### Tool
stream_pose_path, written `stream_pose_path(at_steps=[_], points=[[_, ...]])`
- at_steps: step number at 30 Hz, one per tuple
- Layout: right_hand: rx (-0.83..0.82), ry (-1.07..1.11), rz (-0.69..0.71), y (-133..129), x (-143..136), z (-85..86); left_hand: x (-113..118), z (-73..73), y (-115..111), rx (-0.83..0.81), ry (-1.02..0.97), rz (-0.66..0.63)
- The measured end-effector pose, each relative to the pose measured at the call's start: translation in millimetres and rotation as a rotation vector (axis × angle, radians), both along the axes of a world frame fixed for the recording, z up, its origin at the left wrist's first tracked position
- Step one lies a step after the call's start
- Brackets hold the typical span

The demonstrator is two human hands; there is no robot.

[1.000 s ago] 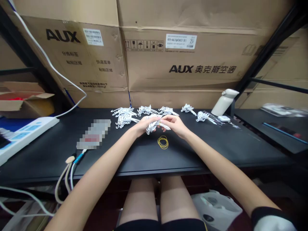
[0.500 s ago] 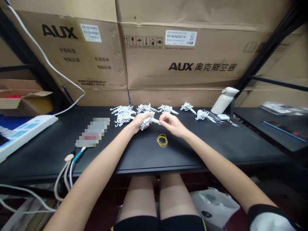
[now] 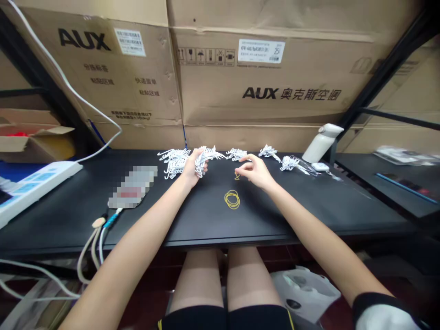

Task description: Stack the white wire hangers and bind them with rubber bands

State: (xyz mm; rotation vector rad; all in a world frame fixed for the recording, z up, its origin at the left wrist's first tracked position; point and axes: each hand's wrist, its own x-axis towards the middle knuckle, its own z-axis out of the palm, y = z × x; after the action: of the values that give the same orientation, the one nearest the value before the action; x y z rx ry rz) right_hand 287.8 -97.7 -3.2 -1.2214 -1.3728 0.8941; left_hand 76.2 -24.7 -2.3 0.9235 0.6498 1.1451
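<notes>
My left hand (image 3: pixel 192 173) is closed around a bundle of white hooks (image 3: pixel 200 166), their curved ends hanging below the fingers. To its right, my right hand (image 3: pixel 256 172) pinches a small yellow rubber band (image 3: pixel 237 176) between thumb and fingers, apart from the bundle. On the black table (image 3: pixel 206 224), nearer to me, lies a loose heap of yellow rubber bands (image 3: pixel 232 200). More bunches of white hooks lie along the back: one group (image 3: pixel 174 161) beside my left hand, another bunch (image 3: pixel 236 154) between the hands, and others (image 3: pixel 269 152) further right.
A white bottle (image 3: pixel 322 143) stands at the back right, near a small white case (image 3: pixel 320 167). On the left are a blurred-out device (image 3: pixel 134 188) with cables and a white power strip (image 3: pixel 41 188). Large cardboard boxes (image 3: pixel 213 105) form the back wall.
My right hand has moved away from the bundle, slightly right, and a yellow rubber band now shows in its fingers. My left hand has shifted a little left with the hooks.
</notes>
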Motion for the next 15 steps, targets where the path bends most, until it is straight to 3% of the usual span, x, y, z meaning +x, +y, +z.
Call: stream_pose_path(at_steps=[4,8,11,15], points=[[-0.096,-0.041,0.148,-3.9,1.8,2.7,-0.6,0.4,-0.1,-0.003,-0.001,0.005],[-0.073,-0.121,0.081,-3.8,3.4,5.2,-0.3,0.8,-0.5,-0.01,0.018,0.004],[-0.126,-0.053,0.227,-2.6,1.2,2.3,1.0,0.1,-0.7,-0.005,0.043,-0.001],[0.021,-0.152,0.088,0.3,-2.4,-3.4,2.1,-1.6,-0.3,0.01,0.058,-0.009]])
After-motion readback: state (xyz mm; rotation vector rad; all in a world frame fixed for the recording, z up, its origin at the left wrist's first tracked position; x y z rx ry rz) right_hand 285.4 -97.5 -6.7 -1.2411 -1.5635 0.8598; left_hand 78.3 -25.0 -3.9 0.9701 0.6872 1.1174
